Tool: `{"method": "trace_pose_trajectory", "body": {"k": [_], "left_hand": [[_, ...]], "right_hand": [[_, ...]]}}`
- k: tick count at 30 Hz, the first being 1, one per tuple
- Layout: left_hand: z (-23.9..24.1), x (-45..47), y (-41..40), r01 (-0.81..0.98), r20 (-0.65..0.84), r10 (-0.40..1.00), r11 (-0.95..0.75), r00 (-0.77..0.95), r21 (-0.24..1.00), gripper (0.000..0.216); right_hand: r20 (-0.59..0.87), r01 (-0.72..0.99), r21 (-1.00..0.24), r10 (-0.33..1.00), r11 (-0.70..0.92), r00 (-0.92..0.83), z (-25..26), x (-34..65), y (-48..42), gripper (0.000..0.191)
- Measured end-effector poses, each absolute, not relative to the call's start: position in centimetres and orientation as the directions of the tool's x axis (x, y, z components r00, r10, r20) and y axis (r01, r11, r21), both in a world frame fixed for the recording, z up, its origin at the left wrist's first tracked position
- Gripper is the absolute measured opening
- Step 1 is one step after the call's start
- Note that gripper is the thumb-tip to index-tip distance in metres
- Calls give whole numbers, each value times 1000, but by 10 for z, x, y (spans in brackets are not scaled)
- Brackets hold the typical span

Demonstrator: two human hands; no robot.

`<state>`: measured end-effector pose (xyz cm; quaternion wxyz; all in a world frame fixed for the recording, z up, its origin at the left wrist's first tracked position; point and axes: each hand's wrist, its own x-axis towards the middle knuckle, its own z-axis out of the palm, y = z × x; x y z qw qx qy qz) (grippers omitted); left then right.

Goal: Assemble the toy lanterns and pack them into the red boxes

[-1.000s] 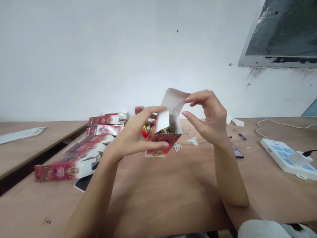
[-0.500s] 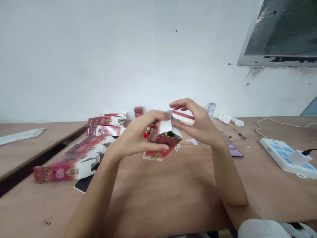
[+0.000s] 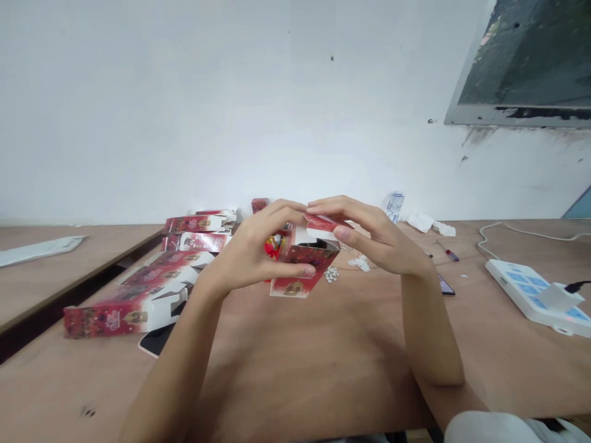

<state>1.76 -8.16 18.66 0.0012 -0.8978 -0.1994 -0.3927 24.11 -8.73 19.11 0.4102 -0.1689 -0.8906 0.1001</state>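
A red printed cardboard box [image 3: 298,264] is held tilted above the table, its upper end partly open with white inner card showing. My left hand [image 3: 258,249] grips it from the left, thumb along the front face and fingers over the far side. My right hand [image 3: 369,231] pinches the red end flap [image 3: 323,223] between thumb and fingers, bent over the opening. The inside of the box looks dark. Something red and gold in shiny wrapping [image 3: 276,245] shows behind the box, partly hidden by my left hand.
Several flattened red boxes [image 3: 111,319] lie at the left, over a dark phone [image 3: 157,340]. Small white discs [image 3: 331,274] sit beyond the box. At the right are another phone [image 3: 447,286], a screwdriver [image 3: 447,251], tissues [image 3: 420,221] and a white power strip [image 3: 521,289].
My right hand has moved left and slightly down, folding the flap from upright over the box's opening. My left hand keeps its hold on the box.
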Motion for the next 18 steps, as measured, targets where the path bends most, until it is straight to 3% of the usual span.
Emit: {"method": "trace_pose_trajectory", "body": {"k": [7, 12, 18], "left_hand": [[180, 20, -80, 333, 737, 470, -879, 485, 342, 57], [178, 21, -75, 344, 717, 481, -874, 505, 344, 64], [178, 21, -71, 363, 723, 461, -881, 514, 304, 60]], "right_hand": [[741, 290, -269, 390, 919, -548, 186, 234, -83, 32], [776, 310, -255, 385, 916, -500, 181, 227, -82, 32], [697, 346, -295, 448, 891, -560, 181, 227, -81, 34]]}}
